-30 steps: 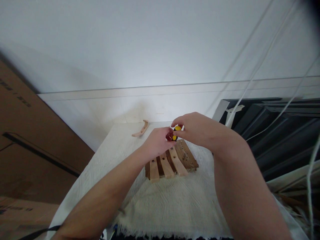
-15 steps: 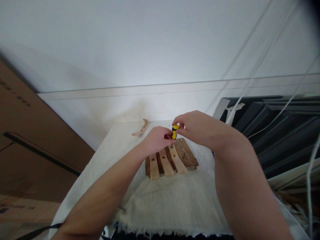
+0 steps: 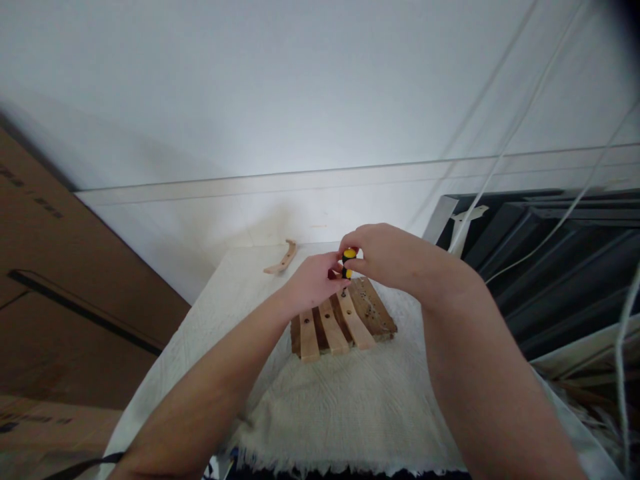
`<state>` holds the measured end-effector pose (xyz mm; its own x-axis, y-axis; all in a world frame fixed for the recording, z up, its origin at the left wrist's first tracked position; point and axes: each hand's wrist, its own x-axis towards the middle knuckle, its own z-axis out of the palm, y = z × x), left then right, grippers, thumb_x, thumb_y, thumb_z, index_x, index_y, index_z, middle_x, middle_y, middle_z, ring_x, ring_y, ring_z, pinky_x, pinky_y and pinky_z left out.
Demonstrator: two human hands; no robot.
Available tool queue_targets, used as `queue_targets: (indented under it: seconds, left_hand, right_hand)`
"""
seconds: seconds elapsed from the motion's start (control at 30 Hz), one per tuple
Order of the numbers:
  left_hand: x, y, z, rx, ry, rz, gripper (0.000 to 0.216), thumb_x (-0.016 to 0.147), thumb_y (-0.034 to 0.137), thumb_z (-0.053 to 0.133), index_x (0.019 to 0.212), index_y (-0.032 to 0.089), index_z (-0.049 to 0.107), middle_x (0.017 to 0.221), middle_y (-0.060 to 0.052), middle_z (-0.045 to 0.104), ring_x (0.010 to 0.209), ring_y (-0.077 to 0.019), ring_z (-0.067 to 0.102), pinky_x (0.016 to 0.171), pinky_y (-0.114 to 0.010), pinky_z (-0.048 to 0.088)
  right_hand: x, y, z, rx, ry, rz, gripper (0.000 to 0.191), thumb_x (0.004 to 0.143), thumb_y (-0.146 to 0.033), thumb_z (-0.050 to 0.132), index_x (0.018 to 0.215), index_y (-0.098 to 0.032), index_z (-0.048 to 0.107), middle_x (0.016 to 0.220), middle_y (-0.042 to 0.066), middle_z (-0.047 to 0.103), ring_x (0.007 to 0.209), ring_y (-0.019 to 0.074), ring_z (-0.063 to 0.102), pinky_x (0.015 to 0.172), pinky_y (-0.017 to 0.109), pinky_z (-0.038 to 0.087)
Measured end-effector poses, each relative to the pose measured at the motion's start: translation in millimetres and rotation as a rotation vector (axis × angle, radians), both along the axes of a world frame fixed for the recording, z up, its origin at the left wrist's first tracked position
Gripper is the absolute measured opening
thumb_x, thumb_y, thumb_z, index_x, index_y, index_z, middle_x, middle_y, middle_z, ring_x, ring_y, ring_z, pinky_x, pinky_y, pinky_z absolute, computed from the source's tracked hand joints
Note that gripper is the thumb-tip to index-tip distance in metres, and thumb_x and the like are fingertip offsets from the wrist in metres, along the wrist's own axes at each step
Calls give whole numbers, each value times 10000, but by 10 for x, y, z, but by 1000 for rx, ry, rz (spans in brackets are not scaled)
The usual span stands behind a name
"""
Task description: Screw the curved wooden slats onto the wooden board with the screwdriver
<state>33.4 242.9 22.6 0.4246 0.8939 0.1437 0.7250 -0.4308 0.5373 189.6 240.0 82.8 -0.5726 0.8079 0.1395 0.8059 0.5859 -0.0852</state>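
Note:
A short yellow-and-black screwdriver [image 3: 349,255] stands upright, its tip down at a screw in the rightmost of three curved wooden pieces [image 3: 354,321]. My right hand [image 3: 385,255] pinches the top of its handle between thumb and fingers. Lower down, my left hand [image 3: 315,280] has its thumb and fingers closed around the bottom of the screwdriver. The three pieces lie side by side on a thick brown wooden board [image 3: 373,308] dotted with holes. Dark screws or holes show in the pieces; their far ends are partly hidden by my left hand.
Another curved wooden piece [image 3: 285,259] lies at the back left of the cloth-covered table [image 3: 350,407], near the white wall. A large cardboard box [image 3: 75,287] stands on the left. Dark metal panels [image 3: 570,260] and hanging white cables are on the right.
My right hand has shifted slightly left and turned the screwdriver, which now stands straighter. My left hand stays at its lower end.

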Motion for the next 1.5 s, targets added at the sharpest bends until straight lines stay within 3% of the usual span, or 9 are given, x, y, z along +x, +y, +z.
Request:
queue_targets:
  seconds: [0.1,0.27,0.37,0.53,0.73,1.17,1.33,1.5]
  left_hand:
    - [14,-26,-18,44,-50,69,329,726,292,697,1015,146,635,809,-28,683,660,-138,604,638,-250,460]
    - [26,-44,-49,137,4,164,272,708,389,721,838,157,665,761,-37,659,714,-169,599,686,-287,460]
    - [22,-30,-66,130,1,159,221,736,357,698,833,159,682,737,-29,657,691,-158,590,666,-280,448]
    - [18,-17,-67,60,-29,99,214,771,309,654,917,164,713,815,-30,701,687,-141,591,645,-262,445]
    - [41,-39,-115,106,12,132,192,768,302,677,886,162,734,809,-51,721,687,-153,608,678,-275,463]
    - [-3,19,-37,73,87,69,171,772,272,635,798,130,728,739,-55,708,629,-145,598,595,-249,426]
    - [-11,6,-30,22,31,43,167,701,167,594,801,125,722,681,-32,683,586,-131,581,570,-238,414]
    - [8,-24,-55,90,-68,138,205,677,279,666,814,131,708,716,-41,693,613,-147,592,593,-258,433]
  right_hand:
    - [-34,-26,44,20,-32,-175,251,826,-375,571,867,-172,713,836,94,712,759,203,640,621,293,426]
    - [-94,-82,77,85,-87,-330,389,799,-502,565,870,-155,728,830,139,713,762,267,658,573,328,436]
    - [-62,-69,55,79,-36,-292,371,804,-467,567,937,-163,731,877,128,721,789,252,659,620,332,460]
    - [21,26,20,8,19,-78,254,834,-314,552,962,-198,739,912,72,737,857,197,656,708,283,459]
    - [-49,64,-15,85,-124,-192,245,822,-330,596,867,-143,747,813,120,725,762,222,658,639,298,452]
    - [-100,-57,17,69,-142,-112,221,840,-227,524,886,-148,725,831,111,719,754,204,646,601,287,408]
    - [-137,-63,2,83,-116,-195,223,812,-284,566,879,-152,733,835,122,717,746,209,640,593,288,415]
    - [-198,-95,-11,127,-125,-211,197,777,-270,605,859,-144,732,836,130,709,706,195,629,569,276,412]
